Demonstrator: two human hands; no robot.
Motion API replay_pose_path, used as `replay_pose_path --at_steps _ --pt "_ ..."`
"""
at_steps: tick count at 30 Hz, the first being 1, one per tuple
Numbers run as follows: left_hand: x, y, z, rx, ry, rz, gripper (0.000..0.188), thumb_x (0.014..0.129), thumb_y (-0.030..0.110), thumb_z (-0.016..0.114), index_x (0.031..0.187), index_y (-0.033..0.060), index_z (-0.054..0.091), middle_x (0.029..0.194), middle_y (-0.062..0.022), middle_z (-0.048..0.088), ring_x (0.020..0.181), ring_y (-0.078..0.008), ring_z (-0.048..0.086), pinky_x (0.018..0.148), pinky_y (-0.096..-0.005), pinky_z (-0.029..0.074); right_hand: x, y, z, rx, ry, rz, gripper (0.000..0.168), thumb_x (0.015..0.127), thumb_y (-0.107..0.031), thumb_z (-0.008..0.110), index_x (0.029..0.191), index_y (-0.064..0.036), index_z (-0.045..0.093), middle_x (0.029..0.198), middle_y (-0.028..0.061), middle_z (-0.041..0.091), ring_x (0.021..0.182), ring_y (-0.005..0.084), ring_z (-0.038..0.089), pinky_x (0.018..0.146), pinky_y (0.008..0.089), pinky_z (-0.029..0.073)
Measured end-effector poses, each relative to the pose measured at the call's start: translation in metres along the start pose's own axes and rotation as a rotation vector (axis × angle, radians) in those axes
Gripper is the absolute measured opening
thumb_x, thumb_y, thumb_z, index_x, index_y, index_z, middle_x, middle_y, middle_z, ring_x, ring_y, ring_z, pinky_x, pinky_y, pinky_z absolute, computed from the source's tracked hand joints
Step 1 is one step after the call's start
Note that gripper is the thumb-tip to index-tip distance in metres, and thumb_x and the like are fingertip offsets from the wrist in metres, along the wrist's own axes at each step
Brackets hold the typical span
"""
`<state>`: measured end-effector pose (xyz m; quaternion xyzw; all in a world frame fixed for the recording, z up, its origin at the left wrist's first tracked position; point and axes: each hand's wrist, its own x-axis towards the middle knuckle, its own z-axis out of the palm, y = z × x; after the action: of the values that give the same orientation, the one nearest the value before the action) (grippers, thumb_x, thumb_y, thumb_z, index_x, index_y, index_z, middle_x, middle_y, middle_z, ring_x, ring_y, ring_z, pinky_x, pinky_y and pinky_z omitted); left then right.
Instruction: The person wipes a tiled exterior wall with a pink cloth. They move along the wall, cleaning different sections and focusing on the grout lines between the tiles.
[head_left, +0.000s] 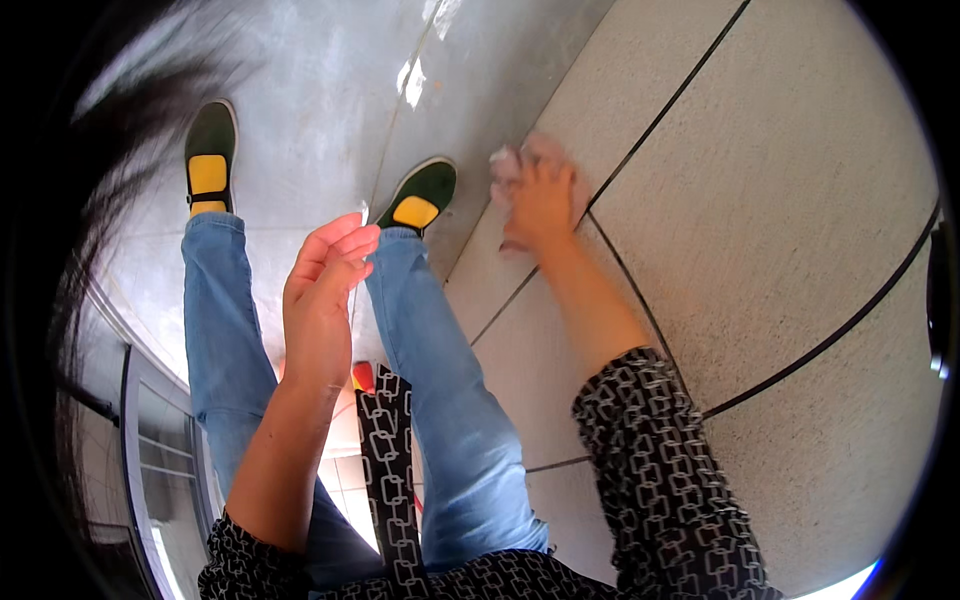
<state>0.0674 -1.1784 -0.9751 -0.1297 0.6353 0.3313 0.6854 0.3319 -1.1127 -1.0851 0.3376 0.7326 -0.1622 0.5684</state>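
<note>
My right hand (546, 201) is spread flat over a crumpled, pinkish cloth (507, 166) and presses it on the beige wall tiles (757, 195). Hand and cloth are both blurred. The contact is low on the wall, close to where it meets the floor. My left hand (326, 289) hangs in the air in front of my legs, palm side partly hidden. Its fingers are loosely bent towards the thumb, and I see nothing held in them. Dark joints (667, 109) run between the tiles, one passing just beside the right hand.
My feet, in dark green shoes (210, 135), stand on a smooth grey floor (307, 112) with pale shiny patches. A printed fabric tie (386, 450) dangles from my top. Behind me are a red and yellow object (364, 377) and a framed glass panel (161, 450).
</note>
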Motion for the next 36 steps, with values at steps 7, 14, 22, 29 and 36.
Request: replay_pose_path --at_steps 7,14,22,29,36 --pt "-0.014 -0.046 -0.026 0.192 -0.211 0.024 0.036 0.086 0.008 0.049 0.121 0.0011 0.053 0.115 -0.0123 0.062 0.11 -0.0189 0.055 0.096 -0.0317 0.039 -0.06 -0.067 0.075 0.055 -0.224 -0.146 0.056 0.067 -0.036 0.075 0.12 -0.019 0.062 0.128 0.0042 0.051 0.128 0.0264 0.035 0.106 0.0532 0.018" --pt "0.011 -0.051 -0.065 0.381 -0.15 -0.075 0.035 0.083 0.01 0.051 0.118 0.0042 0.057 0.107 -0.0066 0.063 0.103 -0.0143 0.054 0.092 -0.0286 0.038 -0.161 0.004 -0.054 0.247 0.334 0.273 0.07 0.056 -0.035 0.086 0.117 -0.016 0.059 0.121 0.0068 0.055 0.125 0.0284 0.045 0.095 0.0562 0.037" --pt "0.001 -0.066 -0.125 0.421 -0.02 -0.115 0.034 0.083 0.011 0.052 0.116 0.0045 0.058 0.104 -0.0053 0.064 0.094 -0.0133 0.055 0.083 -0.0266 0.041 -0.366 0.158 -0.157 -0.647 0.712 0.871 0.065 0.072 -0.024 0.069 0.134 -0.026 0.049 0.126 0.0059 0.051 0.119 0.0246 0.048 0.094 0.05 0.039" --pt "-0.017 -0.057 -0.102 0.197 -0.237 -0.121 0.035 0.087 0.015 0.054 0.12 0.0044 0.056 0.109 -0.0095 0.064 0.104 -0.0186 0.058 0.092 -0.0318 0.041 -0.253 0.077 -0.108 -0.483 0.525 0.774 0.058 0.071 -0.034 0.072 0.125 -0.022 0.056 0.119 0.0072 0.053 0.115 0.0263 0.048 0.095 0.0478 0.036" --pt "-0.023 -0.093 -0.111 0.065 -0.113 -0.157 0.036 0.089 0.014 0.051 0.123 0.0027 0.054 0.111 -0.0105 0.062 0.105 -0.0191 0.056 0.095 -0.0337 0.04 -0.136 -0.051 0.039 -0.01 -0.026 0.175 0.058 0.068 -0.041 0.077 0.119 -0.019 0.058 0.122 0.0033 0.053 0.124 0.0228 0.04 0.105 0.0483 0.027"
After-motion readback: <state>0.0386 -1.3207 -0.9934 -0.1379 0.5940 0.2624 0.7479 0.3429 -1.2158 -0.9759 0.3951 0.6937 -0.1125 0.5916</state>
